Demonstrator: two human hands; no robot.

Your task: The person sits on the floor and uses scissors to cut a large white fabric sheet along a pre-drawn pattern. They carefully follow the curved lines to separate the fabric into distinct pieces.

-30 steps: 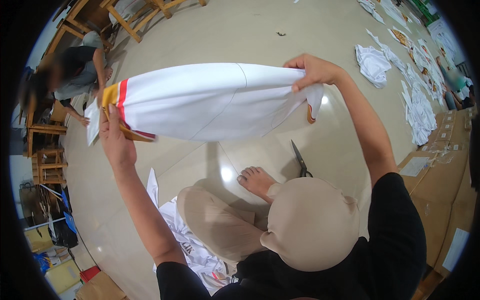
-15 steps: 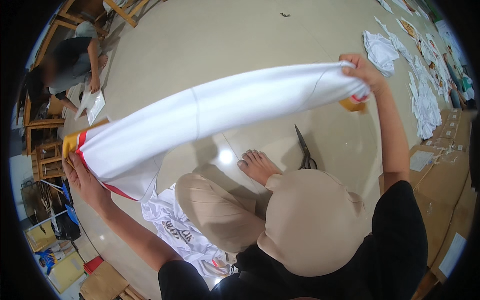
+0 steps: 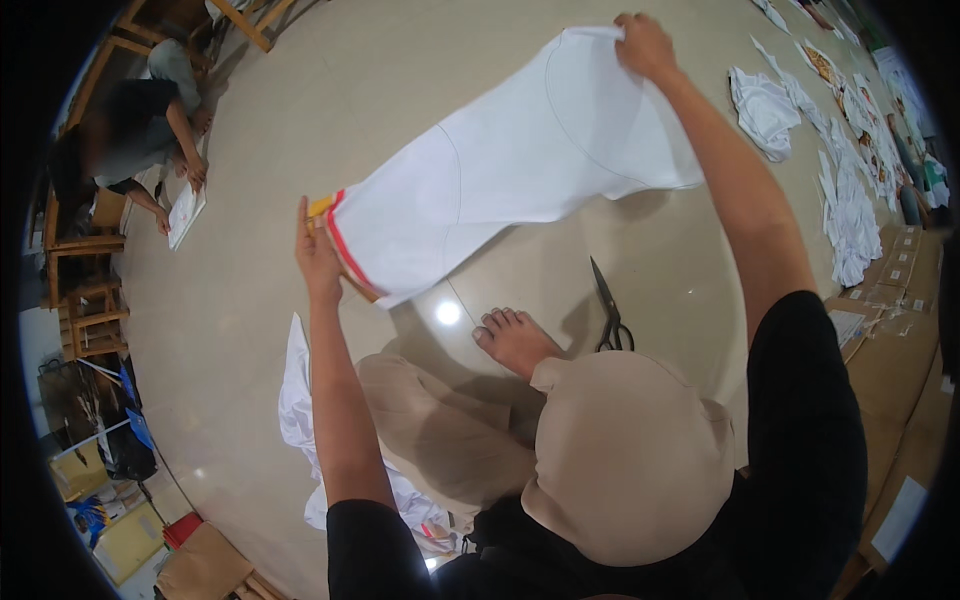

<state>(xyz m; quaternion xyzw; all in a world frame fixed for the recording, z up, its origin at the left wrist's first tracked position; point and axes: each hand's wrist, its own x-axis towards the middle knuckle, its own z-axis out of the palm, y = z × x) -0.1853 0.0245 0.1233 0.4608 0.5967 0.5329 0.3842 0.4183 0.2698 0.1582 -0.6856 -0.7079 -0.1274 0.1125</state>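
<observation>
A white fabric panel (image 3: 500,150) with thin dark outlines and a red and yellow band at its left end is spread between my hands above the floor. My left hand (image 3: 320,262) grips the banded end. At the far right corner, my right hand (image 3: 645,48) pinches the plain white edge. Black-handled scissors (image 3: 607,305) lie on the floor beside my bare foot (image 3: 515,340), blades pointing away. More white fabric (image 3: 297,395) is heaped by my left knee, partly behind my left forearm.
At the far left another person (image 3: 135,130) crouches with both hands at a white sheet (image 3: 186,213). Wooden furniture (image 3: 90,245) lines the left side. White cloth pieces (image 3: 850,220) lie along the right, near cardboard boxes (image 3: 880,380). A crumpled white cloth (image 3: 763,110) lies at the upper right.
The panel has opened out wider and shifted away from me. My left hand moved right and inward; my right hand moved farther away and left. The other person's hands shifted slightly at the sheet.
</observation>
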